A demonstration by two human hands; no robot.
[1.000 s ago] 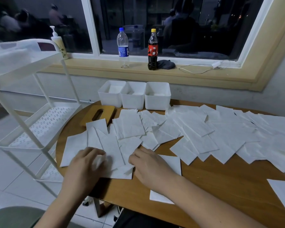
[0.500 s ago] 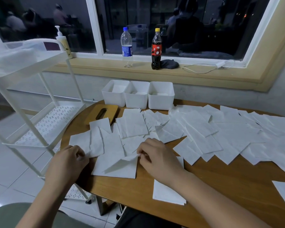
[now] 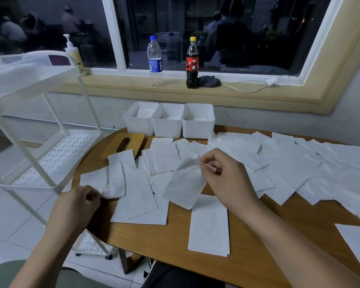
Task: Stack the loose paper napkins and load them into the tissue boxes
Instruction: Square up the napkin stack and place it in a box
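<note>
Many loose white napkins (image 3: 289,165) lie spread over the round wooden table (image 3: 247,246). My right hand (image 3: 227,175) pinches one napkin (image 3: 185,186) by its top corner and holds it lifted and tilted above the others. My left hand (image 3: 79,204) pinches the near corner of a napkin (image 3: 114,183) at the table's left edge. A small neat stack of napkins (image 3: 209,225) lies near the front edge. Three white open tissue boxes (image 3: 168,121) stand in a row at the back, each with a little paper inside. A wooden slotted lid (image 3: 123,145) lies left of them.
A white tiered trolley (image 3: 40,142) stands close to the table's left side. On the window sill behind are a water bottle (image 3: 155,59), a cola bottle (image 3: 192,63), a pump bottle (image 3: 74,55), a dark cloth and a white cable.
My right hand has lifted one napkin off the pile and raised it. My left hand moved left to the table's edge and took hold of another napkin's corner.
</note>
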